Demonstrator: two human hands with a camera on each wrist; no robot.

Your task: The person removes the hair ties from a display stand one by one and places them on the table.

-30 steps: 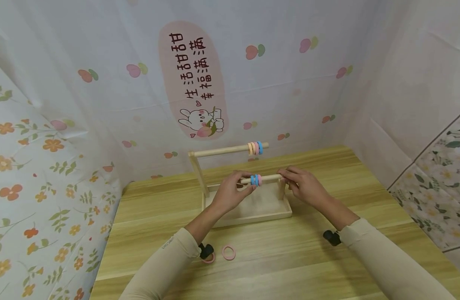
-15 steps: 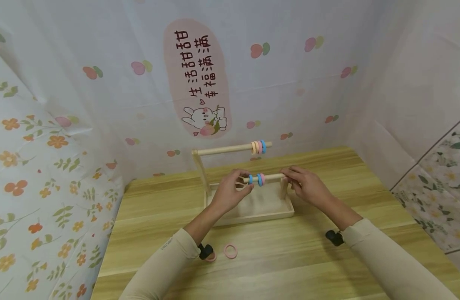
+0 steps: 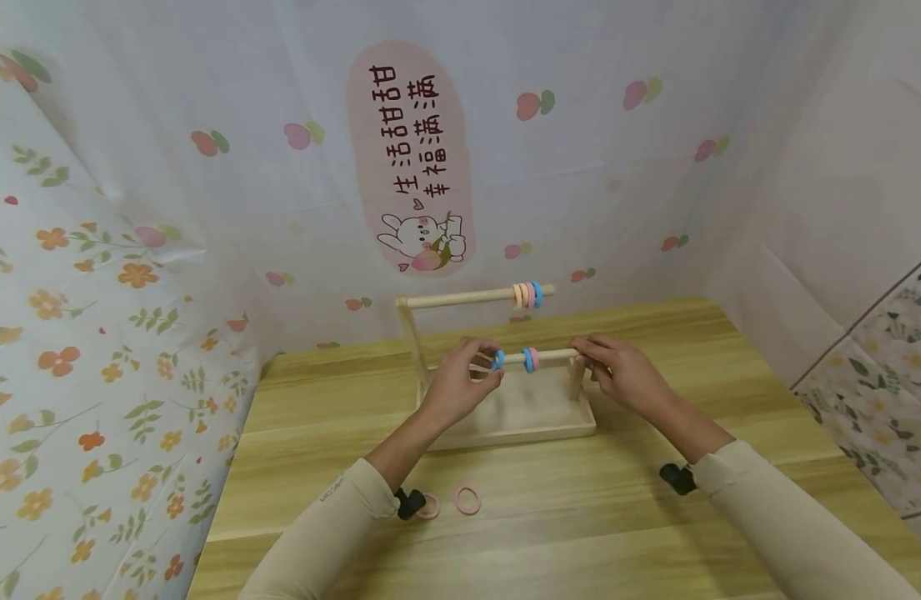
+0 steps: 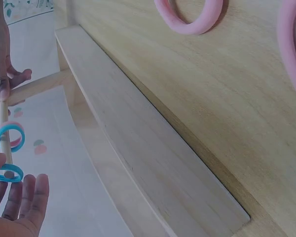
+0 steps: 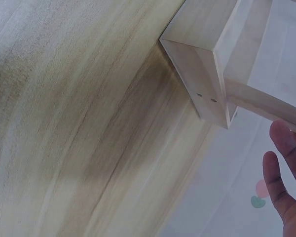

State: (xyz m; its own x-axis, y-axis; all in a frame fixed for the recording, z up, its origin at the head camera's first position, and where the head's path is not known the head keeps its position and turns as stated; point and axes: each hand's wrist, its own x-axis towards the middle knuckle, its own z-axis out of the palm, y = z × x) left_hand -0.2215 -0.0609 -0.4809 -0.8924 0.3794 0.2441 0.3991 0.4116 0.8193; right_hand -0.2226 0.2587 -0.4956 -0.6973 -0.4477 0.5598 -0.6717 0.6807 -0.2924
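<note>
My left hand (image 3: 460, 382) pinches a blue ring (image 4: 19, 169) between thumb and fingers at the free left end of the lower wooden rod (image 3: 558, 356). In the left wrist view the rod's round tip shows inside this ring. Further along the rod hang another blue ring (image 3: 528, 362) and a pink ring (image 3: 535, 358), side by side. My right hand (image 3: 621, 373) grips the rod's right end, where it meets its upright post (image 3: 576, 379). Two pink rings (image 3: 468, 501) lie flat on the table, one partly behind the left wrist camera.
The wooden stand has a shallow tray base (image 3: 535, 434). Its upper rod (image 3: 460, 297), behind the lower one, carries orange, pink and blue rings (image 3: 538, 294) near its free right end. A patterned cloth (image 3: 580, 192) hangs behind the wood-grain table (image 3: 340, 417).
The blue ring in my left hand has slid leftward along the lower rod, away from the other blue and pink rings, to the rod's tip. My right hand keeps its hold on the rod.
</note>
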